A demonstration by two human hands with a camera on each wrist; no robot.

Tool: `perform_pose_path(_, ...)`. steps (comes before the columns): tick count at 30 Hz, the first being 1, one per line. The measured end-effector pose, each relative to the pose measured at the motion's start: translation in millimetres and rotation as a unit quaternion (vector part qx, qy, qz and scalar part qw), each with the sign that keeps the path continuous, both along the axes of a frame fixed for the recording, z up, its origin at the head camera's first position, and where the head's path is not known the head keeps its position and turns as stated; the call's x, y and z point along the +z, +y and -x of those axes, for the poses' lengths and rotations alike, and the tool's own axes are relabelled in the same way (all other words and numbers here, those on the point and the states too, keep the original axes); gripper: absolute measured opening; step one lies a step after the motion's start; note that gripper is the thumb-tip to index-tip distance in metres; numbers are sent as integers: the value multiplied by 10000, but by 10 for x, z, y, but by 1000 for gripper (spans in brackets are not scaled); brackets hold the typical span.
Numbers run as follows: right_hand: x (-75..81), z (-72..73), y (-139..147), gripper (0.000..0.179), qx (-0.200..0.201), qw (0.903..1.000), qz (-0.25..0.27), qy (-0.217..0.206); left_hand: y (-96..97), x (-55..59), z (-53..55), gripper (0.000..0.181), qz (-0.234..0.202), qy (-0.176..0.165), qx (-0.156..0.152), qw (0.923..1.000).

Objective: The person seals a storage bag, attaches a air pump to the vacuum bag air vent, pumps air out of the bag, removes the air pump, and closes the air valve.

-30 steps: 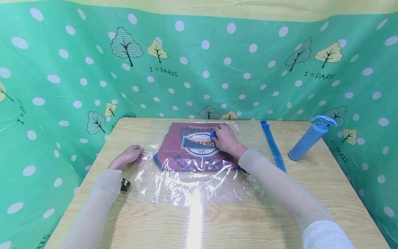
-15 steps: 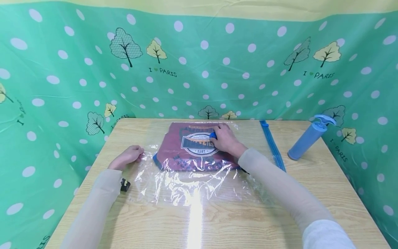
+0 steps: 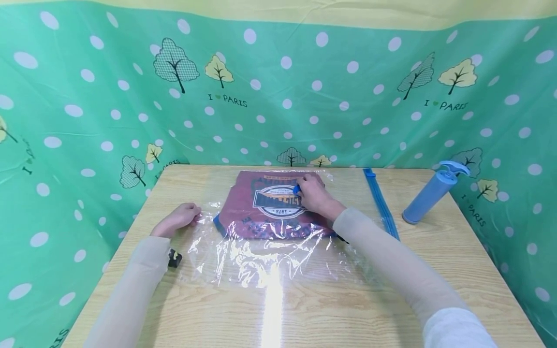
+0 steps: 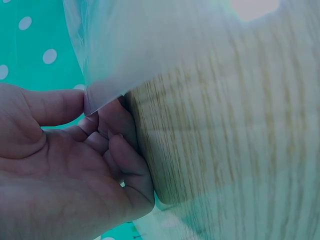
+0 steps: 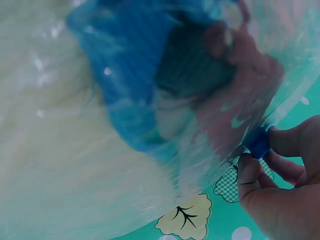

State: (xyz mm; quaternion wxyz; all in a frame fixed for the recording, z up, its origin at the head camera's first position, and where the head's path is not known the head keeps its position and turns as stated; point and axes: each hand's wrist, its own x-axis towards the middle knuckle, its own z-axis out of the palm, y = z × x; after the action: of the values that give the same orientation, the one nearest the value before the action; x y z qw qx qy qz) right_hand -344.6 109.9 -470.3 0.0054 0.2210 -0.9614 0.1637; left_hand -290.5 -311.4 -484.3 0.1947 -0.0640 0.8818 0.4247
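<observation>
- We see thin clear plastic in the bag [image 3: 248, 258], glossy and crinkled
- We read the garment [image 3: 238, 203] under it as printed cloth
- The valve cap [image 5: 259, 142] and pump [image 3: 428, 199] look to us like smooth plastic
- We find the table [image 3: 339, 314] wood-grained, smooth, reflecting light
- The curtain [image 3: 278, 92] seems to us soft-sheened fabric

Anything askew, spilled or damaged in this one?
Nothing looks spilled or damaged. The one mild oddity is the folded red cloth: its printed lettering reads upside down from the head camera. The clear bag is creased on the near side of it, which seems ordinary for loose plastic.
</observation>
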Motion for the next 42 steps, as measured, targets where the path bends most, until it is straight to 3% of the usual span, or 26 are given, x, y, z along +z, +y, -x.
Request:
perform_pose_path(5,17,-30,7,51,162,9998,4,-100,11,11,-16,30,20,29,-18,10000)
perform_pose_path(9,16,-43,6,56,58,9999,-42,-101,19,21,-32,30,19,66,-28,10000)
perform_pose_path(15,-11,-32,10,51,-270,9996,9,66,30,35,-39,30,47,87,-47,9999)
perform_pose_path(24,-4,-24,6,42,-228,9997,123,40,27,37,-36,30,17,126,-49,9999)
perform_pose_path(38,-11,-48,45,64,-211,9994,261,-20,20,60,-31,30,117,76,-26,9999)
perform_pose_path(42,-33,-47,62,63,-295,9990,320,-97,29,51,-37,29,133,78,-73,9999)
